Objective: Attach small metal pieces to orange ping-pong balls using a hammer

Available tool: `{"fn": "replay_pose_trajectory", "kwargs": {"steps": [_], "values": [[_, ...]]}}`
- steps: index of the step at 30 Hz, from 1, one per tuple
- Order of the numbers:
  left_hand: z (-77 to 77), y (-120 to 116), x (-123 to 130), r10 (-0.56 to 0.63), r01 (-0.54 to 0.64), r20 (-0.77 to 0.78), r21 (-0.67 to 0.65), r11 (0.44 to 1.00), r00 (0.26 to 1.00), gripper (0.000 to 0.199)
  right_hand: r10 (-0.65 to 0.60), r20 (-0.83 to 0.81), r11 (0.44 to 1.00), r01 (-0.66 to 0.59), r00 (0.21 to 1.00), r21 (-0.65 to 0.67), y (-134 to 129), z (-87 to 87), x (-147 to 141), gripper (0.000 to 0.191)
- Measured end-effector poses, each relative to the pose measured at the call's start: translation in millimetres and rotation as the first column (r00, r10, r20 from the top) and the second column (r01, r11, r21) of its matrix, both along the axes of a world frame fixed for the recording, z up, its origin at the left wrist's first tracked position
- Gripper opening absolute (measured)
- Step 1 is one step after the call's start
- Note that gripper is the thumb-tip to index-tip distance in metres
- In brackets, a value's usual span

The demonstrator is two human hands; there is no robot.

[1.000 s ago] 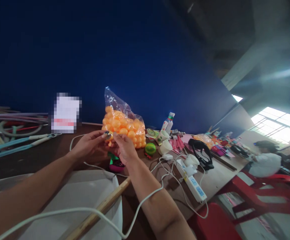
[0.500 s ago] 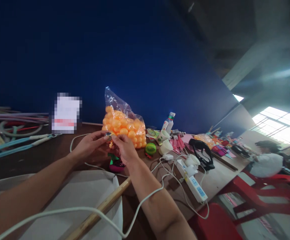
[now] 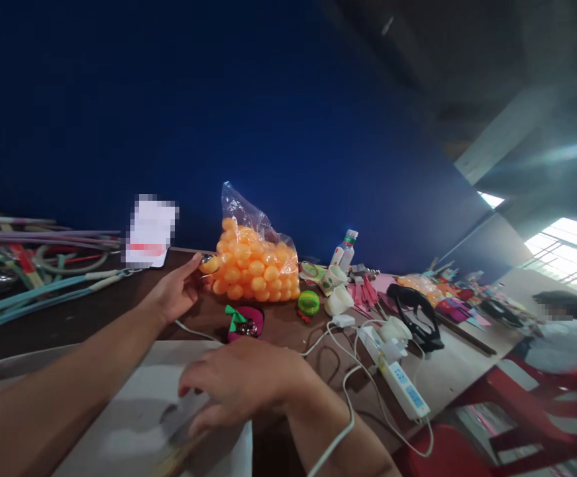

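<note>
L hand (image 3: 175, 291): grip pinching yellow ball (image 3: 209, 265), nr bag (image 3: 258, 265) on tabletop (image 3: 281, 321). R hand (image 3: 248, 381): blurred, over white box (image 3: 152, 371), grip spread.

Bare hands (image 3: 175, 293) (image 3: 251, 379) with slender fingers, rounded wrists, smooth uncovered forearms (image 3: 94, 358) (image 3: 330, 424).

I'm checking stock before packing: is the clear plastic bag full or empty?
Partly full: orange balls fill the lower part of the bag, while the see-through film above them holds none.
</note>
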State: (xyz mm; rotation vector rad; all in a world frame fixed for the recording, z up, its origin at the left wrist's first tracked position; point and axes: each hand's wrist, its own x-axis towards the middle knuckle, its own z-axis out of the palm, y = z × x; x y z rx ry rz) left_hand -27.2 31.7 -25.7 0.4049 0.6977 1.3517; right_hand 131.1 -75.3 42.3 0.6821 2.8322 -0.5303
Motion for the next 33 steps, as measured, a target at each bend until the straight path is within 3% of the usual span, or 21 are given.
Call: {"fn": "replay_pose_trajectory", "kwargs": {"steps": [5, 10, 14, 16, 20, 23, 27, 30, 33], "values": [[-1.5, 1.5, -4.1, 0.02, -0.019, 0.019, -0.006, 1.0, 1.0, 0.013, 0.095, 0.176, 0.995, -0.092, 0.98, -0.026, -5.8, -12.5, -13.3, 0.044], [-2.4, 2.4, -5.6, 0.032, -0.032, 0.023, -0.008, 0.999, 0.999, 0.013, 0.157, 0.319, 0.987, -0.143, 0.935, -0.067, -7.5, -21.2, -22.5, 0.031], [-2.8, 2.4, -6.1, 0.027, -0.027, 0.029, 0.001, 1.0, 0.999, 0.012, 0.203, 0.32, 0.978, -0.176, 0.925, -0.112, -6.0, -28.2, -22.4, 0.02], [-3.3, 2.7, -6.5, 0.017, -0.017, 0.031, 0.01, 1.0, 0.999, 0.012, 0.202, 0.283, 0.979, -0.191, 0.937, -0.066, -5.5, -26.7, -19.3, 0.018], [-2.6, 2.0, -6.9, 0.009, -0.01, 0.023, 0.013, 1.0, 1.0, 0.011, 0.141, 0.159, 0.976, -0.164, 0.977, 0.145, -4.9, -13.3, -9.8, 0.018], [0.2, -0.3, -6.4, 0.017, -0.017, 0.015, 0.004, 1.0, 1.0, 0.01, 0.05, 0.073, 0.98, -0.062, 0.996, 0.187, -2.5, -0.3, -2.6, 0.021], [2.8, -1.9, -5.1, 0.05, -0.05, 0.01, -0.01, 0.999, 0.999, 0.007, -0.228, -0.194, 0.951, 0.261, 0.954, 0.167, 5.8, 10.8, 4.8, 0.016], [2.3, -0.8, -4.7, 0.071, -0.071, 0.025, -0.004, 0.997, 0.997, 0.004, -0.45, -0.475, 0.855, 0.518, 0.757, 0.016, 16.3, 9.6, 9.6, 0.017], [1.4, 0.1, -5.4, 0.072, -0.072, 0.053, -0.001, 0.997, 0.996, 0.007, -0.579, -0.613, 0.745, 0.655, 0.538, -0.128, 28.3, 3.2, 14.3, 0.024]]}}
